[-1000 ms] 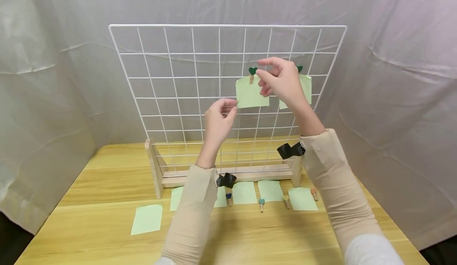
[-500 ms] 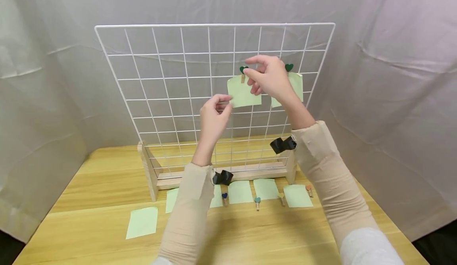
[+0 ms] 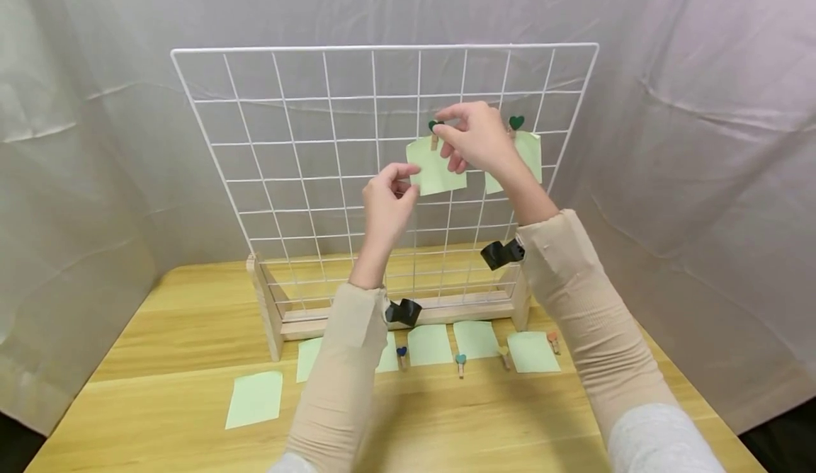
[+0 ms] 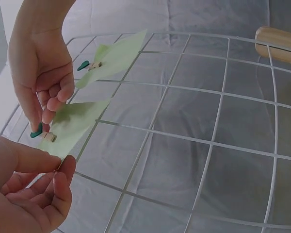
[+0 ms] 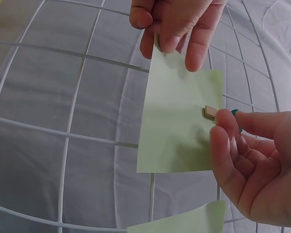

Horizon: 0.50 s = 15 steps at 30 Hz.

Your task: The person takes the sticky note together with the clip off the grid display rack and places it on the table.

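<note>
A pale green paper note [image 3: 440, 174] is against the white wire grid [image 3: 299, 140], a small wooden clothespin with a dark green heart [image 3: 435, 143] at its top edge. My right hand [image 3: 482, 139] pinches that clothespin [image 5: 211, 111] between thumb and fingers. Lower down, my left hand [image 3: 387, 200] pinches the left edge of the same note [image 4: 75, 121] between thumb and fingertips. Just right of it, a second green note [image 3: 528, 158] hangs on the grid under another green-heart clothespin [image 3: 516, 124], partly behind my right hand and wrist.
Along the grid's wooden stand [image 3: 468, 311] lie several green notes [image 3: 429, 345]; one [image 3: 253, 399] lies farther left. Among them are clothespins with a dark blue heart [image 3: 401, 357], a teal heart [image 3: 461, 365], a yellow heart [image 3: 504, 357] and an orange heart [image 3: 552, 343].
The head view has shifted slightly. My left hand has moved a little to the right, its fingers now overlapping the note's edge. My right hand stays at the clothespin.
</note>
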{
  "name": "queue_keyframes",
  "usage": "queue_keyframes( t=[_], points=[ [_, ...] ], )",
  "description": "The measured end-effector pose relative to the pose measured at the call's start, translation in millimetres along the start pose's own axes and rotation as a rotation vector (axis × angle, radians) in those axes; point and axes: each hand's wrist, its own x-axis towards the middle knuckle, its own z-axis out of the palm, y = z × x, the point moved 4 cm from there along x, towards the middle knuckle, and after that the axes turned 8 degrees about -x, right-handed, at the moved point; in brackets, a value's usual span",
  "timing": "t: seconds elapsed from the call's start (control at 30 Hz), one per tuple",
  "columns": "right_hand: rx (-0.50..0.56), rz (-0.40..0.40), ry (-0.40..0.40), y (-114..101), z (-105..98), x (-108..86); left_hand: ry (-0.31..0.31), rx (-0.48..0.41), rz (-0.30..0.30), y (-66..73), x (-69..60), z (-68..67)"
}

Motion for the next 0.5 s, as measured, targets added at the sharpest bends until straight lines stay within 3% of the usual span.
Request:
queue_keyframes(
  t=[0.23, 0.5],
  points=[
    [-0.03, -0.015, -0.01, -1.0, 0.0, 2.5, -0.006, 0.024, -0.004, -0.9, 1.2, 0.0],
    [-0.021, -0.03, 0.031, -2.2, 0.3, 2.9, -0.006, 0.031, -0.008, 0.2, 1.7, -1.8]
  ],
)
